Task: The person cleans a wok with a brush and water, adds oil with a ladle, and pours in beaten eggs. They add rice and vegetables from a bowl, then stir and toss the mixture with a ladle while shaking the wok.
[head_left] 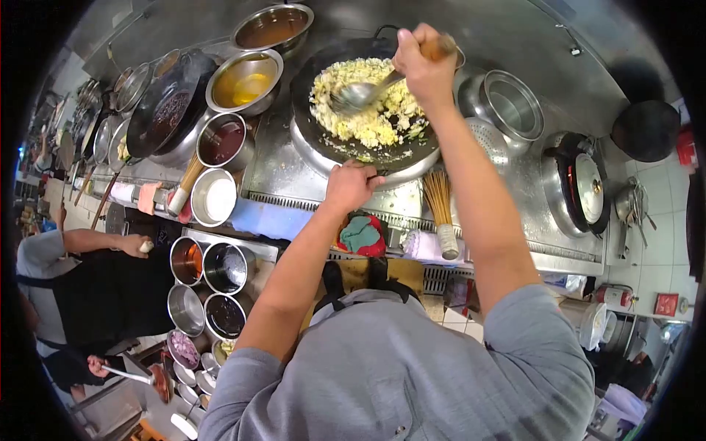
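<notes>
Both hands are engaged at the stove: the left hand point(351, 185) is clenched on the near rim or handle of the wide black round-bottomed wok point(365, 103), while the right hand point(423, 60) is closed around the wooden handle of a long steel ladle point(362, 93). The ladle's bowl is pressed into the mound of yellow egg fried rice point(368, 103), which is heaped across the middle of the wok, the wok itself being seated in the steel burner ring.

Spillage is judged the main risk: the rice is piled close to the far and right rim, so a hard push of the ladle could send grains over the edge onto the steel counter point(287, 173). A burn is also possible, since the left hand is held against hot metal; whether a cloth lies under it cannot be made out. An open steel bowl of amber oil point(245, 81) stands just beside the wok and could be knocked by a wide swing.
</notes>
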Action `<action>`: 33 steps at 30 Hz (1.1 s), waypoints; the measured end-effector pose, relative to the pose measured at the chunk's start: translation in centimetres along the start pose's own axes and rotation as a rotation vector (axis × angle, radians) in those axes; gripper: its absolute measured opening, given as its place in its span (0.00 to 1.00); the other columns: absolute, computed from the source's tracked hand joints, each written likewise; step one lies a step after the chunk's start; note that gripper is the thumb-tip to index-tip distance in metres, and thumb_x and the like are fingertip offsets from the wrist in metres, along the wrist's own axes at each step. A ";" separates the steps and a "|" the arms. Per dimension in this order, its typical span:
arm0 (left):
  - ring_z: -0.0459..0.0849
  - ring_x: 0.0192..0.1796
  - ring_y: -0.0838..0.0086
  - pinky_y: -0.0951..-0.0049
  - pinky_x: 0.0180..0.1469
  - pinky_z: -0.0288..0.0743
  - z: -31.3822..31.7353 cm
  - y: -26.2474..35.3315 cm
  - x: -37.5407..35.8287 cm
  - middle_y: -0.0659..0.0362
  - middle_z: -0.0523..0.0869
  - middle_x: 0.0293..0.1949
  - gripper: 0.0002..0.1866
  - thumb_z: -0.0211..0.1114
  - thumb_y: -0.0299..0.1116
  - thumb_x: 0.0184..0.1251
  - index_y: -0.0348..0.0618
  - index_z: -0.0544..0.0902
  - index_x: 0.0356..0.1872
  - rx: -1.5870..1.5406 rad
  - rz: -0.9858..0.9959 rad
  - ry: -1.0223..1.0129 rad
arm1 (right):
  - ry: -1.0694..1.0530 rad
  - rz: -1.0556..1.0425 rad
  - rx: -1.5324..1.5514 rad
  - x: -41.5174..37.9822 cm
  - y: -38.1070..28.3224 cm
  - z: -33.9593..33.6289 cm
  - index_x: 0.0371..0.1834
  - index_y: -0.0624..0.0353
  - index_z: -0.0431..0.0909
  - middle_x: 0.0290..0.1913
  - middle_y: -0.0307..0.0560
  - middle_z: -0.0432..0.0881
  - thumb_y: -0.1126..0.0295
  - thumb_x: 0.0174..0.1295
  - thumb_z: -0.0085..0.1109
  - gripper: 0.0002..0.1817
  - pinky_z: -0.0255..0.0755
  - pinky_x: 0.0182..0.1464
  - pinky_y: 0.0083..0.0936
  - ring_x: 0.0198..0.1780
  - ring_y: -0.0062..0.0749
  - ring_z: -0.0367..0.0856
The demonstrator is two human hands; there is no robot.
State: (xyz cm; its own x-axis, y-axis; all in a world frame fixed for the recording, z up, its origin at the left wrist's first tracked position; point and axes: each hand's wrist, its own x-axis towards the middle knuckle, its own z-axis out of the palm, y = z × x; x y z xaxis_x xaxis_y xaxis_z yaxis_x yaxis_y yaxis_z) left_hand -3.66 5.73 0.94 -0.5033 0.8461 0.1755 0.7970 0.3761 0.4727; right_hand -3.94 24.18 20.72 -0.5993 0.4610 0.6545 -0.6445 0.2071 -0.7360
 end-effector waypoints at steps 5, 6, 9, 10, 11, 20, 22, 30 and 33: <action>0.82 0.47 0.62 0.57 0.46 0.71 0.1 -0.1 0.2 0.58 0.86 0.35 0.17 0.64 0.50 0.62 0.47 0.87 0.36 -0.017 -0.008 0.014 | 0.272 0.068 -0.318 5.2 -0.9 -2.8 0.21 0.52 0.66 0.17 0.32 0.67 0.70 0.68 0.53 0.15 0.59 0.18 0.20 0.15 0.17 0.64; 0.81 0.46 0.62 0.56 0.45 0.71 0.2 -0.3 0.2 0.59 0.86 0.33 0.17 0.64 0.51 0.62 0.48 0.86 0.35 -0.022 0.004 0.031 | 0.241 -0.035 -0.316 4.0 0.2 -3.5 0.19 0.52 0.66 0.17 0.33 0.68 0.69 0.68 0.53 0.16 0.59 0.18 0.21 0.16 0.17 0.65; 0.81 0.44 0.63 0.56 0.44 0.71 0.1 0.1 0.4 0.59 0.85 0.31 0.17 0.63 0.52 0.62 0.49 0.86 0.33 -0.006 0.016 0.026 | 0.366 0.261 -0.487 5.3 -1.0 -1.2 0.18 0.54 0.68 0.17 0.37 0.70 0.63 0.67 0.52 0.18 0.63 0.21 0.26 0.19 0.24 0.69; 0.81 0.44 0.62 0.56 0.44 0.70 0.1 0.2 -0.1 0.59 0.85 0.31 0.17 0.63 0.51 0.62 0.48 0.86 0.32 0.022 0.006 0.003 | 0.389 0.437 -0.671 6.5 -3.7 -0.7 0.20 0.55 0.70 0.17 0.37 0.70 0.61 0.67 0.52 0.17 0.66 0.25 0.31 0.20 0.30 0.71; 0.81 0.43 0.61 0.56 0.45 0.70 0.3 -0.2 0.1 0.58 0.85 0.30 0.17 0.63 0.51 0.62 0.47 0.85 0.31 -0.044 -0.003 -0.018 | 0.373 0.360 -0.492 7.6 -3.4 -4.5 0.20 0.54 0.70 0.17 0.36 0.70 0.61 0.66 0.53 0.16 0.65 0.24 0.31 0.18 0.29 0.70; 0.80 0.39 0.58 0.56 0.42 0.69 0.0 -0.8 -0.1 0.57 0.83 0.25 0.18 0.63 0.51 0.63 0.45 0.83 0.29 -0.068 0.031 0.024 | 0.312 0.042 0.027 -0.3 -5.9 -1.1 0.21 0.53 0.61 0.12 0.35 0.62 0.75 0.65 0.56 0.17 0.60 0.17 0.22 0.12 0.20 0.61; 0.80 0.40 0.59 0.56 0.42 0.69 -0.2 -0.9 -0.1 0.58 0.84 0.26 0.18 0.61 0.52 0.64 0.48 0.84 0.28 0.021 0.100 0.018 | 0.413 0.015 -0.295 -3.9 -5.7 0.9 0.20 0.53 0.61 0.12 0.36 0.63 0.75 0.65 0.55 0.17 0.60 0.18 0.23 0.12 0.20 0.61; 0.81 0.26 0.55 0.59 0.38 0.74 0.8 -1.6 1.0 0.54 0.83 0.21 0.13 0.63 0.43 0.65 0.46 0.85 0.28 -0.168 0.373 0.065 | 0.775 -0.165 -0.086 -7.2 0.8 -5.4 0.19 0.52 0.60 0.13 0.36 0.66 0.75 0.67 0.52 0.18 0.60 0.18 0.23 0.13 0.21 0.61; 0.81 0.25 0.53 0.54 0.34 0.76 2.9 -2.3 0.8 0.50 0.82 0.21 0.13 0.64 0.41 0.63 0.45 0.84 0.24 -0.195 0.277 0.119 | 0.795 -0.068 0.073 -13.7 -5.3 -1.3 0.22 0.52 0.60 0.14 0.34 0.62 0.70 0.70 0.52 0.17 0.61 0.21 0.24 0.15 0.19 0.60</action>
State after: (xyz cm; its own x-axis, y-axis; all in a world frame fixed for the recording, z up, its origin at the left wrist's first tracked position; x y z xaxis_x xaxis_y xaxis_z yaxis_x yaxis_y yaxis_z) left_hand -4.91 6.63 -2.47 -0.3216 0.8514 0.4143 0.8359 0.0497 0.5467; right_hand 8.24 17.87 15.43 -0.0574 0.9321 0.3577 -0.7134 0.2123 -0.6679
